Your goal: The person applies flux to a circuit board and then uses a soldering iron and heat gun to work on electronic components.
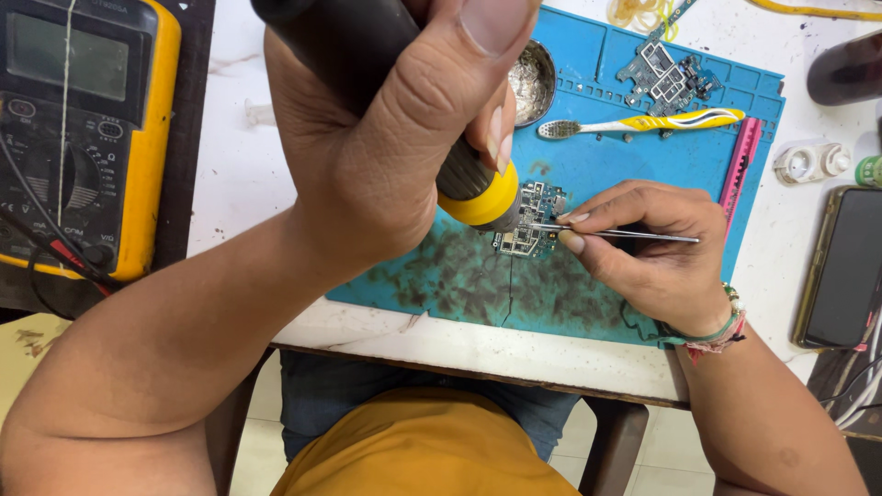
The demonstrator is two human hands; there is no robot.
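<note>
My left hand [386,138] grips a black tool with a yellow collar [478,197], its tip pointed down at a small circuit board [528,220] lying on a stained blue work mat [588,156]. My right hand [652,248] pinches metal tweezers [625,234] whose tips touch the board from the right. The tool's tip is hidden behind the yellow collar.
A yellow multimeter [83,129] with leads stands at the left. On the mat's far side lie a toothbrush [643,122], a second circuit board [666,78] and a round metal tin [533,83]. A phone [845,266] and small bottles [813,163] sit at the right.
</note>
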